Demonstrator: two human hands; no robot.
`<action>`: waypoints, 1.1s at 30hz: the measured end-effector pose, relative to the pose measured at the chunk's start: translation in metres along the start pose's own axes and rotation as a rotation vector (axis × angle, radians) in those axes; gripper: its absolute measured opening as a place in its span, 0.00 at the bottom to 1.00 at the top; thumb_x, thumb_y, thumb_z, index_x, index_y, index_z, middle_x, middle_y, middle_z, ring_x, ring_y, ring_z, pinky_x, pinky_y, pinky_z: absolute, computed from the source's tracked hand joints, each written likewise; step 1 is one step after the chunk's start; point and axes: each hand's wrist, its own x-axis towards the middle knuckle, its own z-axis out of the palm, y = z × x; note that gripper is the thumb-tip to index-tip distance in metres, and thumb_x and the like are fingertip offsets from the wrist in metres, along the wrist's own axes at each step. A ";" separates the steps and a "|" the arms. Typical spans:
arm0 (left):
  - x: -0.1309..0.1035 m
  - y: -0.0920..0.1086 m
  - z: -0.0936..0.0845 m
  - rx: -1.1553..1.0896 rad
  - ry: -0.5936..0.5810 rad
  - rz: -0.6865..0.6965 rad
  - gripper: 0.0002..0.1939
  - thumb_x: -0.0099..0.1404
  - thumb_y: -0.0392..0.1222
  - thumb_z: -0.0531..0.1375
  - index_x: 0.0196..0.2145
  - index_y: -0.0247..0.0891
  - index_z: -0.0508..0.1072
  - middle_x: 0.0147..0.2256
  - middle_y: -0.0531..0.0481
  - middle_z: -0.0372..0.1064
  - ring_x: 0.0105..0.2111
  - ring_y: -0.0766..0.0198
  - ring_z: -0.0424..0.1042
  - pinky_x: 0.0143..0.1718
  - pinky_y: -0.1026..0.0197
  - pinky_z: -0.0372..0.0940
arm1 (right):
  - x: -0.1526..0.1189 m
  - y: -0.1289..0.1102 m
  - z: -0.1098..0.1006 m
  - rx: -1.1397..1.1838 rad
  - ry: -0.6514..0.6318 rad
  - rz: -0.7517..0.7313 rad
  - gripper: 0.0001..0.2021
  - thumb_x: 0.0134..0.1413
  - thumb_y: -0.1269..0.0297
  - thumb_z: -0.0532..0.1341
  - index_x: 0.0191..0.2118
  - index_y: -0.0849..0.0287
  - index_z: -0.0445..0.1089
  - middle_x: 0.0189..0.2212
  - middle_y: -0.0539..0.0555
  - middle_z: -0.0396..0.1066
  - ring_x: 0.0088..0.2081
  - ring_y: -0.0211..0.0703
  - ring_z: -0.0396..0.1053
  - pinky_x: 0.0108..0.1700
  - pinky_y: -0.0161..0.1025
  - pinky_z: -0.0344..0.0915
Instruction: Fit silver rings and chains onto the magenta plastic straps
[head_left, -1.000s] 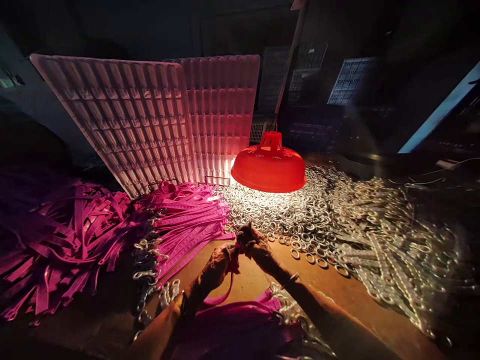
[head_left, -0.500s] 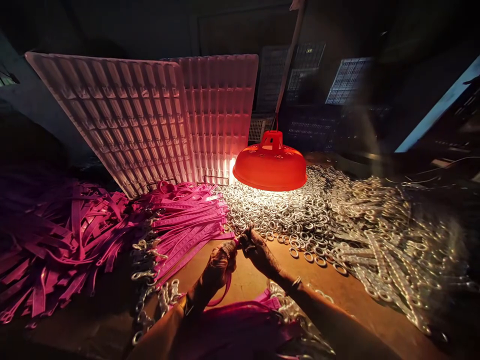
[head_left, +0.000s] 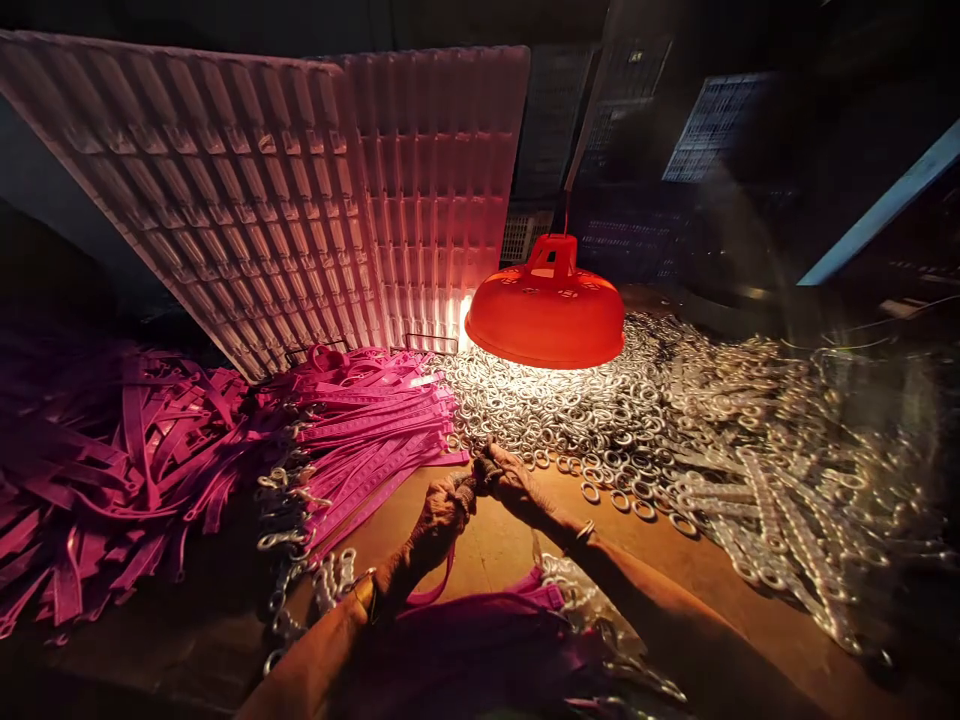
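Note:
My left hand (head_left: 441,512) is closed on a pink strap (head_left: 444,582), whose length loops down below the fist. Pressed up against its fingertips, my right hand (head_left: 514,486) is closed too. Dark finger coverings and the hands themselves hide whatever lies in the right fingers. Just beyond and to the left lies a bundle of pink straps (head_left: 382,440) with metal snap hooks (head_left: 281,540) at their left ends. Loose metal rings (head_left: 592,470) spread out from beyond my right hand. Below my wrists, more pink straps (head_left: 487,640) lie in shadow.
A red lamp (head_left: 546,318) hangs low over the rings. Two ribbed plastic panels (head_left: 225,200) lean upright behind the straps. A larger heap of pink straps (head_left: 150,460) covers the left, and metal chain-like pieces (head_left: 780,500) heap on the right of the brown tabletop (head_left: 570,530).
My right hand has come in against my left fingertips. The bit of pink strap that showed between them is now hidden. The whole view has shifted a little as my head tilted.

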 end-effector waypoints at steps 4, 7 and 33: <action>0.002 0.019 -0.003 -0.023 -0.005 -0.148 0.17 0.50 0.55 0.58 0.23 0.37 0.61 0.15 0.60 0.54 0.13 0.76 0.46 0.15 0.67 0.39 | 0.002 -0.026 -0.014 -0.158 -0.125 -0.047 0.11 0.60 0.57 0.48 0.30 0.58 0.57 0.26 0.50 0.60 0.24 0.34 0.57 0.26 0.32 0.59; -0.006 0.047 -0.006 -0.012 -0.043 -0.229 0.17 0.48 0.53 0.61 0.20 0.38 0.61 0.12 0.63 0.48 0.12 0.77 0.42 0.15 0.66 0.35 | -0.014 -0.056 -0.021 -0.256 -0.310 0.051 0.13 0.62 0.55 0.49 0.42 0.59 0.58 0.25 0.48 0.63 0.20 0.33 0.61 0.21 0.30 0.57; -0.116 0.006 0.021 -0.248 -0.317 -0.488 0.23 0.52 0.56 0.65 0.19 0.32 0.65 0.19 0.54 0.58 0.20 0.72 0.57 0.21 0.67 0.51 | -0.151 -0.078 0.014 -0.097 -0.482 0.308 0.06 0.55 0.70 0.53 0.35 0.58 0.51 0.24 0.46 0.59 0.23 0.32 0.49 0.21 0.31 0.47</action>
